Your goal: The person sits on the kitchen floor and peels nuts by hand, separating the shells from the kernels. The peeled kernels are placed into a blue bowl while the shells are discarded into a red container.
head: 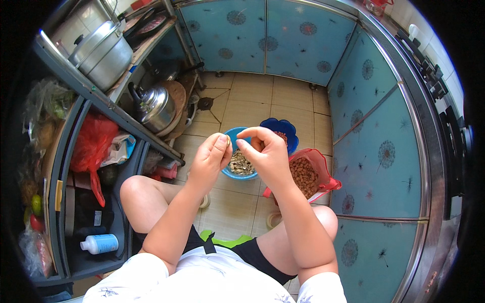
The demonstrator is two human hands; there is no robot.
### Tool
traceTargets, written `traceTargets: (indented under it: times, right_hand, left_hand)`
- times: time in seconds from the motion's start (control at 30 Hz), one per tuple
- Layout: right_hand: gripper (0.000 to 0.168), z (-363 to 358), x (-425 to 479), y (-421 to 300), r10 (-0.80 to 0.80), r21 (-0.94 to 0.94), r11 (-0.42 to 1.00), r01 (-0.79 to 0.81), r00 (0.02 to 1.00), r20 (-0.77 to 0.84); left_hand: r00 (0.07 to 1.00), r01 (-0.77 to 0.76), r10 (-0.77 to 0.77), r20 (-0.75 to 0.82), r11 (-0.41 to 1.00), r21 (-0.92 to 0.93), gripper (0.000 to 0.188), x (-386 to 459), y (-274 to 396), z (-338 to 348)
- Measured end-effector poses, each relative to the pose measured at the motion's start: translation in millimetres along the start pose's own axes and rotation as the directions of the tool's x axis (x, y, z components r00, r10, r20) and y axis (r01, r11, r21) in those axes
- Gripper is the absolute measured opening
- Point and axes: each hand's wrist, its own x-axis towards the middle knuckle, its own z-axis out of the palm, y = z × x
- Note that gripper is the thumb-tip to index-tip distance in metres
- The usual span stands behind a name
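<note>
My left hand [212, 159] pinches a small yellowish piece, which looks like a peanut [228, 140], between thumb and forefinger. Just to its right, my right hand [267, 151] has its thumb and forefinger apart, with the other fingers curled. Both hands are above a light-blue plastic basin [235, 176] that contains empty peanut shells [240, 163]. Behind my right hand, partly covered by it, a dark-blue scalloped bowl [278, 124] holds reddish shelled peanuts [281, 137]. Unshelled peanuts [304, 176] fill a red bag [329, 183] beside my right forearm.
Blue patterned cabinets [382, 151] enclose the tiled floor [242, 102] ahead and right. At left, a metal rack [125, 108] carries a steel kettle [157, 106] and an aluminium pot [100, 55]. A white bottle [99, 244] lies in a lower shelf unit near a red plastic bag [93, 142].
</note>
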Motion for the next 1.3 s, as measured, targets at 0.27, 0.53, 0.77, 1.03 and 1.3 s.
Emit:
traceTargets:
  times: [0.27, 0.53, 0.77, 1.03, 1.3]
  right_hand:
    - [0.009, 7.4, 2.9, 2.6, -0.252, -0.191, 0.951, 0.244, 0.967, -0.021]
    - [0.007, 8.8, 11.8, 4.0, -0.263, -0.215, 0.937, 0.274, 0.961, 0.079]
    - [0.007, 10.4, 20.7, 19.2, -0.147, -0.152, 0.974, 0.166, 0.981, 0.127]
    - [0.007, 16.4, 27.7, 22.2, 0.218, 0.147, 0.961, -0.234, 0.969, 0.119]
    - [0.01, 20.8, 36.9, 19.2, 0.086, 0.052, 0.995, -0.085, 0.996, -0.026]
  left_hand:
    - [0.976, -0.215, 0.209, 0.056, 0.912, 0.349, 0.027, 12.3, -7.5, -8.5]
    - [0.947, -0.322, 0.248, 0.206, 0.746, 0.583, 0.023, 19.3, 1.1, -26.4]
    - [0.906, -0.396, 0.168, 0.39, 0.665, 0.633, 0.021, 37.9, 1.7, -41.8]
    - [0.907, 0.079, -0.082, 0.413, 0.997, 0.025, 0.029, 51.3, -14.2, -50.7]
    - [0.92, 0.158, -0.081, 0.384, 0.972, -0.172, 0.029, 61.4, -13.6, -44.7]
